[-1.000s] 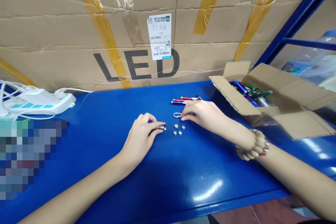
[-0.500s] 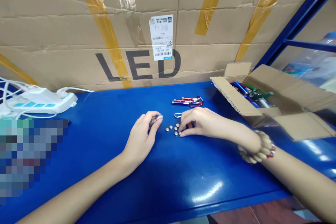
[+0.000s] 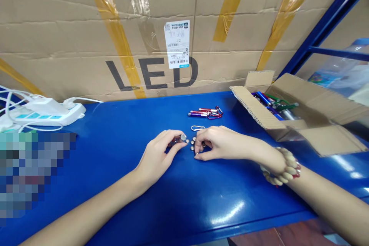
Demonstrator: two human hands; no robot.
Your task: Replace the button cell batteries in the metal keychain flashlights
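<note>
My left hand [image 3: 157,155] is closed around a small silver flashlight tube [image 3: 183,137], whose round end points right between thumb and forefinger; most of it is hidden by the fingers. Just beside it, my right hand [image 3: 221,142] is low over several button cells [image 3: 192,148] on the blue table. Its thumb and forefinger close on one button cell [image 3: 197,154], which is partly hidden. Behind the right fingers lies a silver carabiner clip [image 3: 197,127]. Farther back are red and purple keychain flashlights [image 3: 201,113] with clips.
An open cardboard box [image 3: 256,109] holding several coloured flashlights stands at the right. A white power strip [image 3: 67,112] with cables lies at the left, above a blurred-out patch [image 3: 31,177]. A large carton [image 3: 150,38] marked LED walls off the back of the table [image 3: 173,207].
My left hand has moved right and slightly nearer, bringing the tube's end beside the button cells. My right hand has shifted a little nearer, uncovering the carabiner clip.
</note>
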